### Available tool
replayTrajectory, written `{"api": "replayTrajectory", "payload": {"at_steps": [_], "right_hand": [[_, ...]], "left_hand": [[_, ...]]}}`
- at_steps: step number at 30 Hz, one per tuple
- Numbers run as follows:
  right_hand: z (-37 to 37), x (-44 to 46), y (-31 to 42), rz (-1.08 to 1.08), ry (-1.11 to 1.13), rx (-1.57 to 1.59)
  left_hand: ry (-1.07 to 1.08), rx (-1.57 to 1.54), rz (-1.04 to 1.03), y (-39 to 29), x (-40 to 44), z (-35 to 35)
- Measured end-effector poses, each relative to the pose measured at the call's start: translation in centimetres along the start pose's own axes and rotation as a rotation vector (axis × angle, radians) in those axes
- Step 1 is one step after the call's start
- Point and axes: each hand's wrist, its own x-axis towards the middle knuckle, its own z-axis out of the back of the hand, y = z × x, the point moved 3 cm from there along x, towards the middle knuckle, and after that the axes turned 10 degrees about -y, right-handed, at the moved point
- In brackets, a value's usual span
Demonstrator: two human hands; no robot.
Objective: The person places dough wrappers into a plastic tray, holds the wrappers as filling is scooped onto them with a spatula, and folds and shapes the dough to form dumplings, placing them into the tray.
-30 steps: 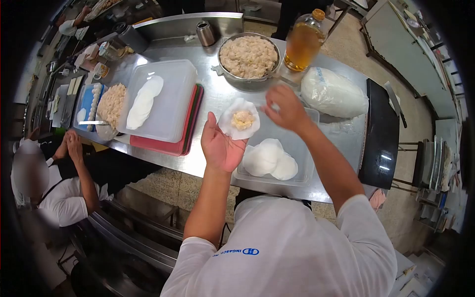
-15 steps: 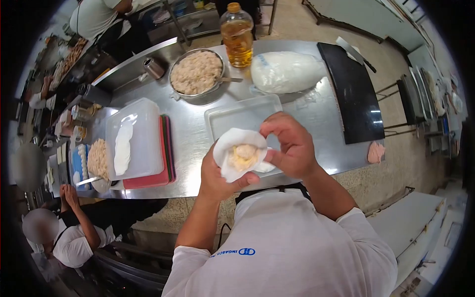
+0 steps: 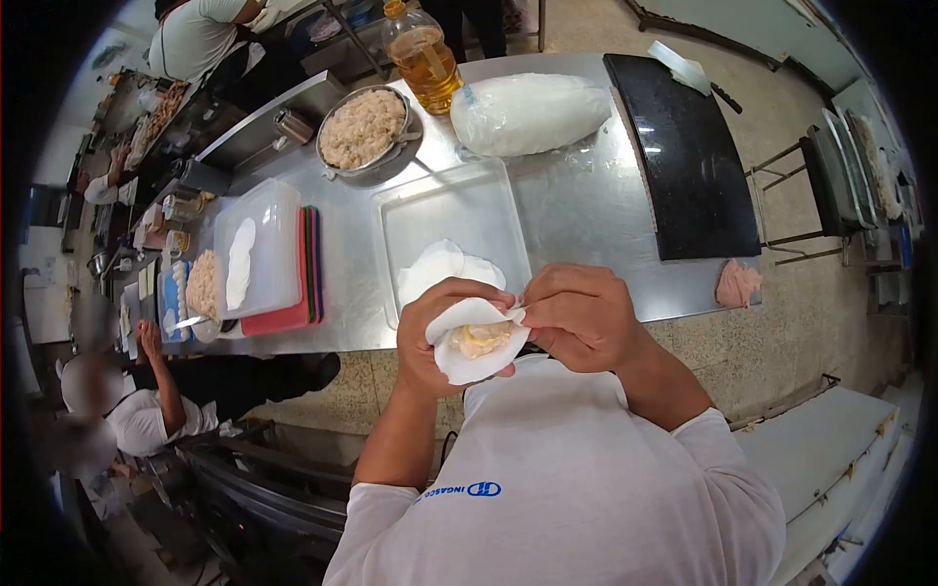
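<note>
A round white dough wrapper (image 3: 449,363) with pale, yellowish filling (image 3: 481,339) in its middle rests in my left hand (image 3: 422,332), whose fingers curl round its underside and edge. My right hand (image 3: 584,317) pinches the wrapper's right edge between thumb and fingers, where the dough is drawn into a small fold. The filling still shows through the wide opening. Just beyond my hands, several flat white wrappers (image 3: 445,264) lie in a clear plastic tray (image 3: 383,220) on the steel table.
A bowl of minced filling (image 3: 362,129), an oil bottle (image 3: 422,59) and a plastic-wrapped white bag (image 3: 532,112) stand at the back. Right is a black board (image 3: 684,156) with a knife (image 3: 723,96) and pink cloth (image 3: 738,283). Stacked lidded trays (image 3: 264,254) and another person (image 3: 161,415) are left.
My right hand has closed in on the wrapper and now pinches its right edge. The wrapper is more folded and tilted. The view has shifted, showing more of the tray and its wrappers.
</note>
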Motion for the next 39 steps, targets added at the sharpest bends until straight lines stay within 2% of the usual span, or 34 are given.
{"api": "replayTrajectory", "payload": {"at_steps": [6,9,13,16,19,22,26,29,32,35,39], "right_hand": [[2.4,-1.0,1.0,-0.015,-0.04,0.054],[2.9,-1.1,1.3,-0.001,0.023,0.057],[3.1,-1.0,1.7,0.011,0.073,0.021],[1.8,-0.3,2.4,-0.035,-0.082,0.05],[0.8,-0.6,1.8,-0.014,0.042,0.044],[-0.6,-0.5,2.3,-0.006,0.102,-0.013],[-3.3,0.6,2.9,0.024,-0.028,-0.101],[-6.3,1.6,3.2,-0.017,-0.06,-0.136],[-8.8,1.3,2.8,-0.036,-0.004,-0.18],[-11.1,1.6,3.0,-0.025,-0.051,-0.23],[-13.3,2.1,3.7,-0.028,-0.122,-0.305]], "left_hand": [[-0.067,0.045,0.062,-1.0,-1.5,-3.6],[-0.299,-0.02,0.032,-1.1,-1.9,-5.1],[-0.08,0.179,-0.097,-1.1,-2.0,-3.7],[-0.023,0.24,-0.065,-2.1,-1.9,-3.0],[-0.083,0.222,-0.021,-2.1,-2.2,-2.1],[-0.212,0.004,0.001,-0.9,-3.0,-0.6],[-0.023,0.084,-0.003,-1.3,-1.7,2.9],[0.018,0.102,-0.01,-1.6,-1.0,5.2],[-0.204,-0.121,0.052,-1.2,-1.8,7.2],[-0.007,-0.021,-0.046,0.1,-2.0,10.6],[0.1,-0.011,-0.004,-0.5,-1.0,12.2]]}}
